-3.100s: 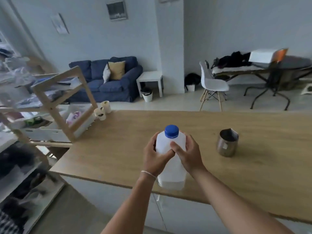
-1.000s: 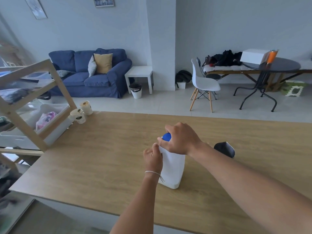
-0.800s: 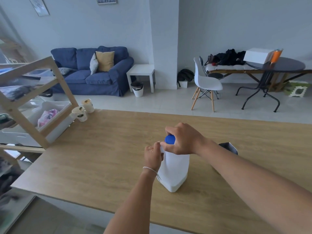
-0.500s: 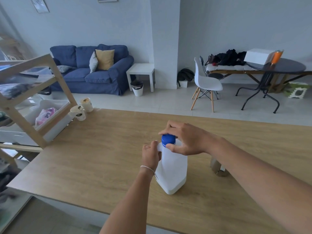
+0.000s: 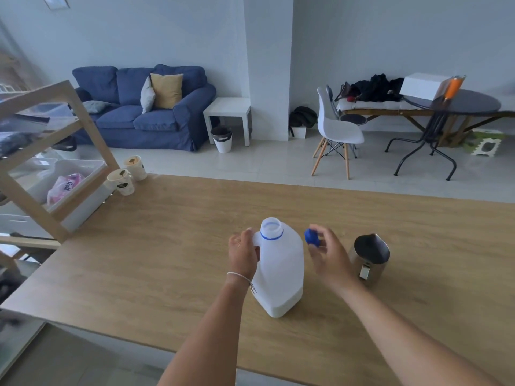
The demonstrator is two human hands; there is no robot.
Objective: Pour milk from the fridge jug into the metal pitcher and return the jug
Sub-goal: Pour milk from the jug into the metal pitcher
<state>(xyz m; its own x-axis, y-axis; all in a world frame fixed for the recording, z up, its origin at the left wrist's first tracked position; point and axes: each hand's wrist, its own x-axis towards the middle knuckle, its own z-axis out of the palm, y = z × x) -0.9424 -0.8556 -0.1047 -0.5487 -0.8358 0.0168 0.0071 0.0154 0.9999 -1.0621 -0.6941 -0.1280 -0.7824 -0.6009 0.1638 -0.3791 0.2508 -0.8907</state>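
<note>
Your left hand [image 5: 243, 253] grips the upright white plastic milk jug's [image 5: 280, 270] handle at frame centre; your right hand [image 5: 326, 253] pinches its blue cap [image 5: 310, 237]; the steel pitcher [image 5: 369, 259] stands just right, nearer that hand.

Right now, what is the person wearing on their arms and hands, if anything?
Both forearms are bare, with no sleeves in view. The left hand has a thin white string bracelet at the wrist, with a short loose end. The right hand shows no gloves, rings or watch.
</note>
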